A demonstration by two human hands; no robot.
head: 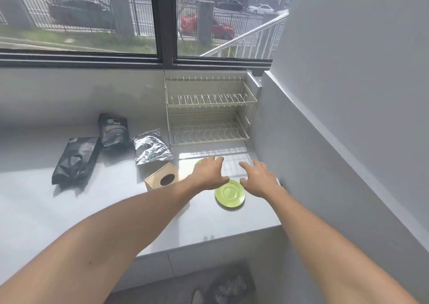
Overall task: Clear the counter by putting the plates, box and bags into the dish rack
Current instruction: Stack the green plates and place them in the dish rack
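Note:
A two-tier wire dish rack (210, 105) stands against the back wall with both tiers bare. A green plate (229, 195) lies flat on the white counter (92, 210), between my hands. My left hand (210, 172) hovers with fingers spread over a second green plate (198, 162), of which only an edge shows. My right hand (258, 178) is open just right of the near plate. Left of them sit a tan box (161, 178) with a round hole, a silver bag (151, 149) and two black bags (113, 130) (76, 158).
A grey side wall (325, 164) closes the counter on the right, next to the rack. A large window (139, 17) runs along the back. The counter's front edge (209, 241) drops to cabinets, with shoes (222, 289) on the floor below.

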